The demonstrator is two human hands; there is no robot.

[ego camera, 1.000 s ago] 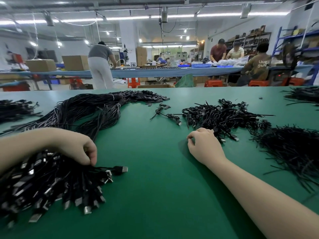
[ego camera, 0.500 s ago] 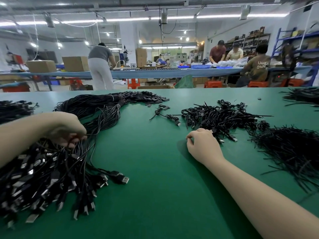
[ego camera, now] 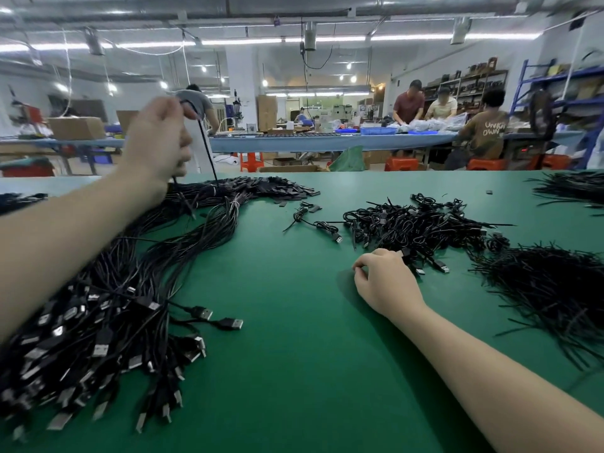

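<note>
A big bundle of black USB cables (ego camera: 108, 308) lies across the left of the green table (ego camera: 294, 371), plug ends toward me. My left hand (ego camera: 157, 142) is raised above the bundle's far part and pinches one black cable (ego camera: 206, 148), which runs taut down into the bundle. My right hand (ego camera: 385, 282) rests on the table with fingers curled, thumb and forefinger tips together at the near edge of a heap of coiled cables (ego camera: 415, 227). I cannot see anything between those fingers.
A mound of black ties (ego camera: 555, 289) lies at the right, more black strands (ego camera: 575, 188) at the far right edge. Two loose coiled cables (ego camera: 317, 223) lie mid-table. Beyond the table, people work at a long blue bench (ego camera: 327, 142).
My left hand has risen from the plug end of the bundle, up and away from me, drawing a single cable up with it. My right hand has stayed in place.
</note>
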